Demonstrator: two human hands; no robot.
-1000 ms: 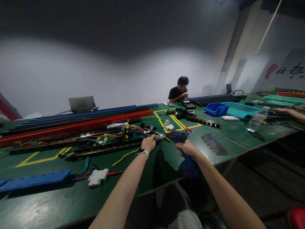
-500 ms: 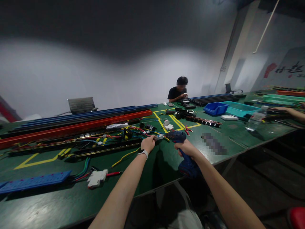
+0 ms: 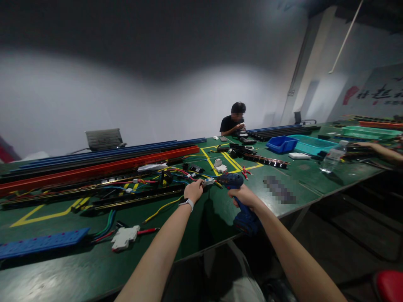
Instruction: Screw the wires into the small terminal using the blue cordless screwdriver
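Observation:
My right hand [image 3: 244, 196] is wrapped round the handle of a blue cordless drill [image 3: 234, 180], whose tip points left. My left hand [image 3: 193, 191], with a watch at the wrist, is closed on a small white and blue electrical part [image 3: 208, 181]. The drill's tip meets or nearly meets that part; the exact contact is too small to tell. Wires pass just behind the left hand. A white breaker-like block [image 3: 125, 238] with a red lead lies at the front left, beside a blue strip [image 3: 44, 243].
Long orange [image 3: 100, 167] and blue rails lie across the green table [image 3: 189, 239]. Blue [image 3: 281, 144] and turquoise bins [image 3: 311, 144] stand to the right, near a water bottle [image 3: 334, 157]. A person [image 3: 231, 121] sits opposite; another person's arm [image 3: 382, 151] reaches in at right.
The whole view has shifted slightly, so things appear a little further left. Both hands keep their holds on the drill and the small part.

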